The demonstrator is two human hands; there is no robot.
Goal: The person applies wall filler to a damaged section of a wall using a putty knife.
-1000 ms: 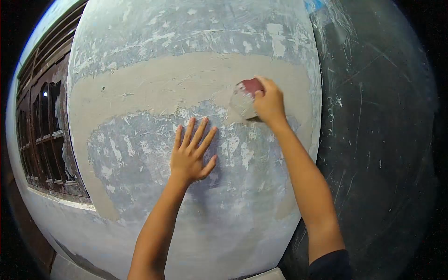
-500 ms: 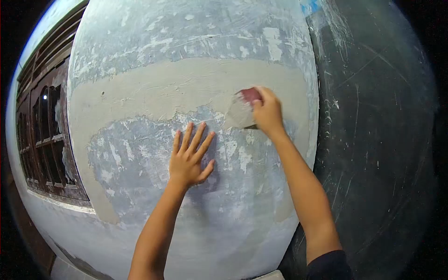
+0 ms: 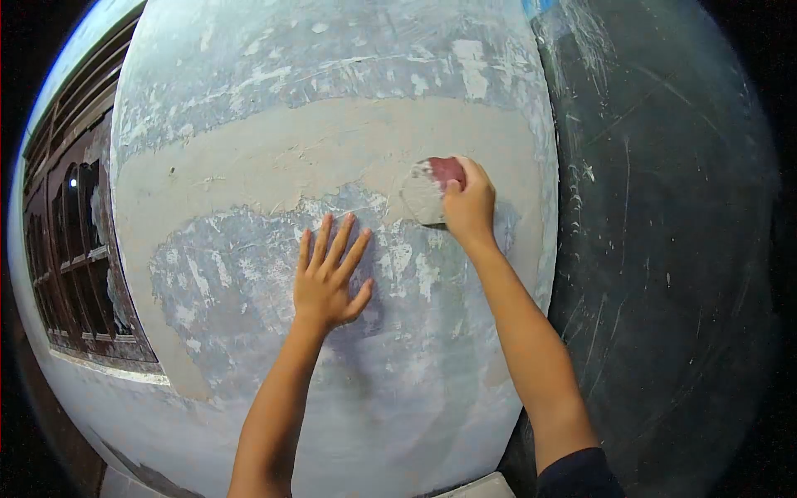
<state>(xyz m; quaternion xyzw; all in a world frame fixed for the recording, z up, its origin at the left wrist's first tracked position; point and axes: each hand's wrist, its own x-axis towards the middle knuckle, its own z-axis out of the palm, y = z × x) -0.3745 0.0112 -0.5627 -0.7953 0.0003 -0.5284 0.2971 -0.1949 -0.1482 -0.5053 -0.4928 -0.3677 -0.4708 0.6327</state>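
Note:
A pale wall (image 3: 365, 415) with a patchy blue-grey surface fills the middle of the view, crossed by an arched band of beige putty (image 3: 274, 162). My left hand (image 3: 328, 278) lies against the patchy area just under the band, fingers spread and nothing held. Up and to the right, my right hand (image 3: 471, 203) grips a dark red putty scraper (image 3: 444, 170) by its right side. Grey-beige putty coats much of the scraper's face, which is at the lower edge of the band. Whether its lower edge touches the wall is hard to tell.
At the left is a dark wooden window (image 3: 79, 249) with a light sill (image 3: 108, 368) below. A scratched dark wall (image 3: 664, 266) adjoins on the right. Something pale and flat (image 3: 481, 488) shows at the bottom edge.
The view has shifted a little, so the wall sits slightly further left. My right hand and the scraper have moved slightly down along the band. My left hand stays on the same spot.

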